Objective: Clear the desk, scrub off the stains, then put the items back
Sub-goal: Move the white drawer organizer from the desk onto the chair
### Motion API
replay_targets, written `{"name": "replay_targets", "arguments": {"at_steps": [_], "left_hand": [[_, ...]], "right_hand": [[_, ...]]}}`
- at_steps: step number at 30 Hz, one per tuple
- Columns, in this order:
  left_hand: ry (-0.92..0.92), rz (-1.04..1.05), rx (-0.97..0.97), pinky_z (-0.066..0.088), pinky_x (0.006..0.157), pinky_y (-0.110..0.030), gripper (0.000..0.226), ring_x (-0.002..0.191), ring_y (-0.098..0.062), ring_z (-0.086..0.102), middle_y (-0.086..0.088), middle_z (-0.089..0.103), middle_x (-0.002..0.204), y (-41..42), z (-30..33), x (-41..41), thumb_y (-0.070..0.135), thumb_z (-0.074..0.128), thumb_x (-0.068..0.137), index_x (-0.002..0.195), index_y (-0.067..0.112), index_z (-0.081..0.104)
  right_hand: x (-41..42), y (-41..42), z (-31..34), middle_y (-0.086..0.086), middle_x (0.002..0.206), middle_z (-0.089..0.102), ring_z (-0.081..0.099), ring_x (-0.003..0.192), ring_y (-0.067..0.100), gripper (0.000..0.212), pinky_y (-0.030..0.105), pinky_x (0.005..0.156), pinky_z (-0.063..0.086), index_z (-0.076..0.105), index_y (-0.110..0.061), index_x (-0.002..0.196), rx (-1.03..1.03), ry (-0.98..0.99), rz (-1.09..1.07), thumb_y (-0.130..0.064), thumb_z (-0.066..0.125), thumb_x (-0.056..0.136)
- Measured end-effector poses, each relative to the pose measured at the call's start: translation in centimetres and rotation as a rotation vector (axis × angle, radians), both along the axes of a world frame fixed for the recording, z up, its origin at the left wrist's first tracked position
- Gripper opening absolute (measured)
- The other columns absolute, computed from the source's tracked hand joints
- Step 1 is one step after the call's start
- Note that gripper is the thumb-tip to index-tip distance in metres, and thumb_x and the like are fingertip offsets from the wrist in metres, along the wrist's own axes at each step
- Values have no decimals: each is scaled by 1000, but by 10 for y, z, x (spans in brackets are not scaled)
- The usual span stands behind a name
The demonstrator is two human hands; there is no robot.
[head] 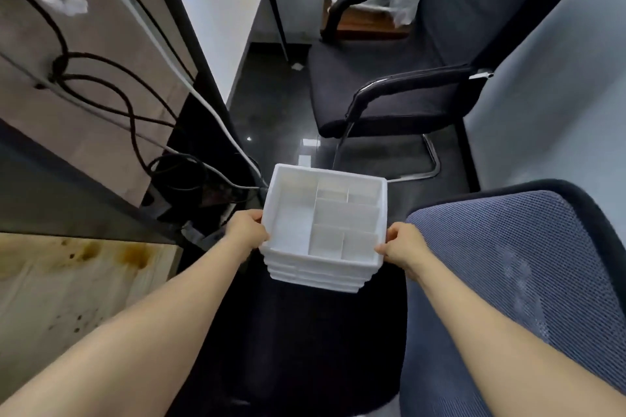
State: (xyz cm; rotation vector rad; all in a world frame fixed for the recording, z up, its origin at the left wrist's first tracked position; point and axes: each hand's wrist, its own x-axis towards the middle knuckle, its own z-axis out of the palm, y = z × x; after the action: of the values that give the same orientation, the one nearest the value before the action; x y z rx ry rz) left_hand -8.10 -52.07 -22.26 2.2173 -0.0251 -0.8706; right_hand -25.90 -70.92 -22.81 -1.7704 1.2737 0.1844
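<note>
Above a black chair seat [298, 332], the left hand [245, 230] and right hand [401, 245] each grip the white compartmented organizer [325, 230], beside the stained table [84, 278].

I see the wooden desk [67, 288] at lower left of the frame, its light top marked with brown stains [135, 256] near the far edge plus small dark specks. Dark glossy floor [271, 101] runs up the centre. On it: a black armchair [389, 91] with chrome sled legs at upper right, a tangle of black cables [179, 173] at centre left, and a wooden box [366, 22] at top centre.
</note>
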Motion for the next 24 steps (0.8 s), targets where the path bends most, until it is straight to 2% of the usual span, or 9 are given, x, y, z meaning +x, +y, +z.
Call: {"name": "replay_targets", "arguments": {"at_steps": [3, 8, 10, 12, 15, 17, 21, 23, 24], "left_hand": [[0, 28, 19, 42, 78, -23, 49, 93, -18, 55, -9, 65, 114, -4, -29, 21, -14, 52, 82, 124, 8, 61], [-53, 1, 20, 49, 90, -30, 48, 102, -23, 61, -7, 68, 110, -6, -71, 37, -11, 55, 78, 119, 10, 65], [-76, -9, 17, 50, 89, -32, 46, 100, -24, 62, -6, 69, 104, -7, -81, 39, -9, 56, 78, 117, 13, 67], [-106, -27, 35, 47, 82, -27, 45, 96, -22, 62, -6, 69, 103, -7, -91, 43, -8, 57, 79, 118, 14, 67], [-123, -80, 35, 44, 82, -26, 48, 105, -24, 59, -6, 64, 118, -5, -99, 48, -7, 57, 83, 126, 14, 60], [-128, -163, 37, 41, 84, -25, 51, 112, -25, 56, -6, 60, 124, -3, -98, 50, -5, 55, 86, 133, 16, 54], [-166, -329, 129, 41, 81, -28, 52, 111, -29, 54, -9, 55, 127, 1, -89, 40, 2, 51, 89, 137, 19, 45], [-190, -343, 146, 43, 87, -32, 51, 113, -31, 52, -13, 50, 131, 3, -81, 30, 5, 52, 88, 136, 15, 42], [-190, -332, 156, 41, 91, -34, 53, 117, -31, 49, -14, 45, 135, 5, -75, 23, 7, 53, 88, 139, 13, 38]], "right_hand": [[20, 0, -28, 5, 81, 56, 52, 77, 23, 28, 30, 61, 38, 45, -15, 66, -87, 39, 28, -2, 67, 77], [35, 5, -63, 6, 93, 50, 46, 75, 19, 32, 26, 63, 32, 40, -16, 65, -180, 95, 53, -3, 64, 81], [39, 6, -70, 5, 97, 47, 45, 76, 18, 30, 24, 66, 31, 40, -15, 67, -205, 102, 57, -4, 64, 83], [42, 9, -78, 5, 98, 45, 43, 74, 16, 26, 23, 63, 30, 42, -13, 71, -208, 95, 55, -4, 63, 84], [46, 11, -85, 4, 97, 44, 40, 68, 11, 27, 21, 55, 28, 41, -14, 71, -217, 58, 46, -3, 62, 84], [48, 10, -84, 5, 99, 45, 40, 70, 13, 30, 22, 62, 29, 40, -15, 70, -218, 54, 47, -3, 63, 84], [43, 7, -77, 10, 106, 57, 47, 80, 19, 16, 25, 68, 33, 49, -11, 85, -177, 112, 122, -7, 64, 85], [39, 10, -70, 9, 110, 62, 52, 86, 21, 14, 25, 70, 36, 55, -10, 96, -130, 120, 153, -8, 63, 86], [36, 12, -65, 9, 113, 62, 55, 91, 22, 19, 25, 71, 37, 57, -9, 105, -108, 116, 164, -8, 63, 87]]}}
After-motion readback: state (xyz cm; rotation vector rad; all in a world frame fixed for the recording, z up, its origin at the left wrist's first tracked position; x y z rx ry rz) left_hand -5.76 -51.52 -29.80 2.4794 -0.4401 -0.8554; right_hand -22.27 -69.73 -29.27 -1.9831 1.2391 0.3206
